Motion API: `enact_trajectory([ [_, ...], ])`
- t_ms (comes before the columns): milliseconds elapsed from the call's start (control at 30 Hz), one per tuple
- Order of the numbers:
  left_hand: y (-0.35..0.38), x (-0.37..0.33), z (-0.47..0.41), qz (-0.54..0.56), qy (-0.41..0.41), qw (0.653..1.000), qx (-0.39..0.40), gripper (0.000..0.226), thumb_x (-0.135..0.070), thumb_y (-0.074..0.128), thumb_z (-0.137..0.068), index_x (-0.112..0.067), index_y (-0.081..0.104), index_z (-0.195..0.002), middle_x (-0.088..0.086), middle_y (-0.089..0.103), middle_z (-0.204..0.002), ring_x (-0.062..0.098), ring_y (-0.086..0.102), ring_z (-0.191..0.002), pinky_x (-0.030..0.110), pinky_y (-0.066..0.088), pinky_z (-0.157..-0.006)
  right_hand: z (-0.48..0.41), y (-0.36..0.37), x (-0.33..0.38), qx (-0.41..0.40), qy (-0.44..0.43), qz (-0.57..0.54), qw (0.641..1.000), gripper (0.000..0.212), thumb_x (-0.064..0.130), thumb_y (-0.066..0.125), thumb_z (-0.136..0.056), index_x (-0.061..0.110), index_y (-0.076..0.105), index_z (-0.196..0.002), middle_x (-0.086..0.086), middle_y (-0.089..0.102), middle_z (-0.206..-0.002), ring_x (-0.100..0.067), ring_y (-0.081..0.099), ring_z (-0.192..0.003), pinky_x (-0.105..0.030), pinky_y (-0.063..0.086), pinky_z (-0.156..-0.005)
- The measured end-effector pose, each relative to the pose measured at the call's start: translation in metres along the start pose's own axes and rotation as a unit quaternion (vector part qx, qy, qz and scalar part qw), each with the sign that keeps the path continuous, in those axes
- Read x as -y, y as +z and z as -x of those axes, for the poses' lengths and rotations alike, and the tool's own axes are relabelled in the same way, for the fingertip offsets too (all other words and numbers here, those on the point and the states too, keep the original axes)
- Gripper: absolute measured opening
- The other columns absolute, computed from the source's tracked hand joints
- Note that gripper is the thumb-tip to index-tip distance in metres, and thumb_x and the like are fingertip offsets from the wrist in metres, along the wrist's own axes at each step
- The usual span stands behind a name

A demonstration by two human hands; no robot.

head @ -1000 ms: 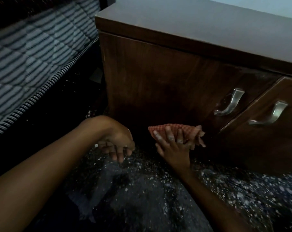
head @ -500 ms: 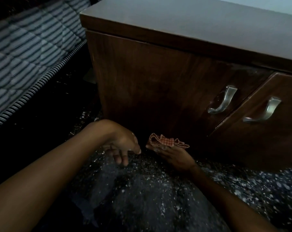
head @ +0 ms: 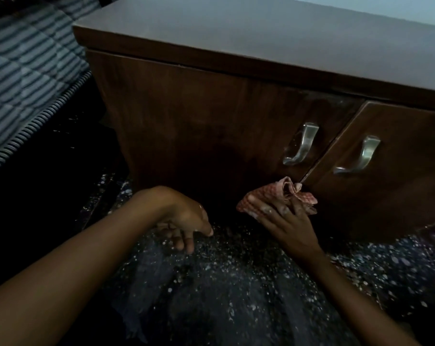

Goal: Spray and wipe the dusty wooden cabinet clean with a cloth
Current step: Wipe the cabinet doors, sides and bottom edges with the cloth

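Note:
The brown wooden cabinet (head: pixel 186 116) fills the upper part of the head view, with pale dust on its top and near the door tops. A red checked cloth (head: pixel 261 196) lies against the lower front, at the seam between the two doors. My right hand (head: pixel 289 226) presses it there with fingers stretched out, and the cloth bunches up at the fingertips. My left hand (head: pixel 186 221) hangs over the floor just left of it, fingers loosely curled, holding nothing. No spray bottle is in view.
Two curved metal handles (head: pixel 301 143) (head: pixel 361 156) stick out of the doors above the cloth. A striped mattress (head: pixel 24 71) lies at the left, with a dark gap between it and the cabinet. The dark speckled floor (head: pixel 236 283) spreads below my arms.
My right hand dropped with the cloth to the floor edge, then rose and moved right to the door seam under the left handle. My left hand stayed nearly still.

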State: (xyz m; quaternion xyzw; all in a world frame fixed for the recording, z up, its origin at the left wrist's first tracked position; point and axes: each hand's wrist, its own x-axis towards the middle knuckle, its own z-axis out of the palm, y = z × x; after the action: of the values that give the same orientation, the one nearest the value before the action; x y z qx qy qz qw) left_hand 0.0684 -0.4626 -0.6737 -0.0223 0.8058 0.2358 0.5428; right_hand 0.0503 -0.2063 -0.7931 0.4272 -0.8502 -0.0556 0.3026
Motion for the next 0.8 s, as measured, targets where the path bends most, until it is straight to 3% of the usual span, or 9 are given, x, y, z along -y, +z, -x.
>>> enact_trajectory([
  [133, 0.002, -0.008, -0.002, -0.011, 0.021, 1.0, 0.009, 0.04, -0.032, 0.035, -0.1, -0.02, 0.031, -0.138, 0.0, 0.06, -0.084, 0.008, 0.051, -0.057, 0.015, 0.031, -0.04, 0.02, 0.012, 0.007, 0.009, 0.008, -0.017, 1.0, 0.04, 0.009, 0.04, -0.098, 0.007, 0.037, -0.137, -0.005, 0.032, -0.151, -0.027, 0.041, -0.129, -0.048, 0.028, -0.106],
  [233, 0.001, -0.008, -0.003, -0.008, 0.034, 0.999, 0.011, 0.04, -0.033, 0.036, -0.1, -0.02, 0.032, -0.138, 0.0, 0.06, -0.083, 0.007, 0.052, -0.054, 0.015, 0.031, -0.039, 0.036, 0.021, 0.008, 0.1, -0.001, -0.038, 0.994, 0.044, 0.009, 0.04, -0.095, 0.007, 0.038, -0.139, -0.006, 0.041, -0.147, -0.026, 0.056, -0.118, -0.044, 0.04, -0.093],
  [300, 0.001, -0.009, -0.004, -0.008, 0.043, 0.999, 0.01, 0.04, -0.033, 0.037, -0.1, -0.02, 0.033, -0.137, 0.0, 0.061, -0.083, 0.007, 0.052, -0.055, 0.015, 0.031, -0.038, 0.043, 0.025, 0.008, 0.203, 0.022, -0.042, 0.978, 0.058, 0.011, 0.043, -0.087, 0.003, 0.032, -0.143, -0.006, 0.051, -0.137, -0.026, 0.058, -0.105, -0.039, 0.035, -0.087],
  [400, 0.002, -0.013, -0.004, -0.018, 0.052, 0.998, 0.01, 0.04, -0.034, 0.036, -0.1, -0.02, 0.034, -0.137, -0.001, 0.06, -0.083, 0.008, 0.052, -0.058, 0.016, 0.032, -0.043, 0.052, 0.016, 0.015, 0.218, 0.096, -0.086, 0.967, 0.059, 0.021, 0.041, -0.076, 0.013, 0.037, -0.135, -0.001, 0.064, -0.114, -0.023, 0.064, -0.094, -0.031, 0.035, -0.092],
  [467, 0.004, -0.016, -0.007, -0.022, 0.054, 0.998, 0.011, 0.04, -0.034, 0.036, -0.1, -0.019, 0.034, -0.137, -0.001, 0.06, -0.083, 0.007, 0.052, -0.057, 0.016, 0.032, -0.043, 0.045, 0.001, 0.027, 0.214, 0.124, -0.13, 0.96, 0.033, 0.028, 0.034, -0.09, 0.026, 0.044, -0.122, 0.003, 0.067, -0.112, -0.02, 0.067, -0.097, -0.032, 0.036, -0.1],
  [533, 0.005, -0.018, -0.009, -0.035, 0.049, 0.998, 0.006, 0.04, -0.034, 0.036, -0.099, -0.019, 0.034, -0.137, -0.002, 0.06, -0.081, 0.006, 0.051, -0.055, 0.015, 0.03, -0.04, 0.04, -0.016, 0.037, 0.195, 0.133, -0.141, 0.961, 0.037, 0.034, 0.014, -0.103, 0.026, 0.045, -0.122, 0.001, 0.054, -0.125, -0.02, 0.057, -0.11, -0.031, 0.032, -0.103],
  [633, 0.006, -0.019, -0.015, -0.051, 0.037, 0.998, -0.008, 0.038, -0.035, 0.036, -0.099, -0.019, 0.036, -0.134, -0.003, 0.06, -0.077, 0.003, 0.052, -0.049, 0.015, 0.028, -0.039, 0.016, -0.048, 0.042, 0.09, 0.182, -0.109, 0.973, 0.054, 0.066, 0.017, -0.093, 0.04, 0.047, -0.129, 0.012, 0.048, -0.137, -0.011, 0.051, -0.122, -0.022, 0.042, -0.098],
  [700, 0.006, -0.022, -0.016, -0.057, 0.037, 0.998, -0.015, 0.037, -0.035, 0.035, -0.1, -0.018, 0.038, -0.132, -0.003, 0.06, -0.075, -0.001, 0.052, -0.041, 0.015, 0.027, -0.04, -0.002, -0.078, 0.039, -0.018, 0.27, -0.103, 0.957, 0.027, 0.044, 0.044, -0.096, 0.043, 0.055, -0.12, 0.018, 0.055, -0.125, -0.001, 0.053, -0.112, -0.012, 0.043, -0.089],
  [800, 0.006, -0.024, -0.011, -0.069, 0.041, 0.996, -0.025, 0.035, -0.035, 0.034, -0.1, -0.019, 0.04, -0.13, -0.005, 0.06, -0.075, 0.0, 0.052, -0.044, 0.017, 0.028, -0.044, -0.029, -0.115, 0.025, -0.242, 0.351, -0.134, 0.895, 0.039, 0.003, 0.048, -0.085, 0.017, 0.057, -0.12, -0.006, 0.049, -0.119, -0.009, 0.051, -0.103, -0.018, 0.05, -0.072],
])
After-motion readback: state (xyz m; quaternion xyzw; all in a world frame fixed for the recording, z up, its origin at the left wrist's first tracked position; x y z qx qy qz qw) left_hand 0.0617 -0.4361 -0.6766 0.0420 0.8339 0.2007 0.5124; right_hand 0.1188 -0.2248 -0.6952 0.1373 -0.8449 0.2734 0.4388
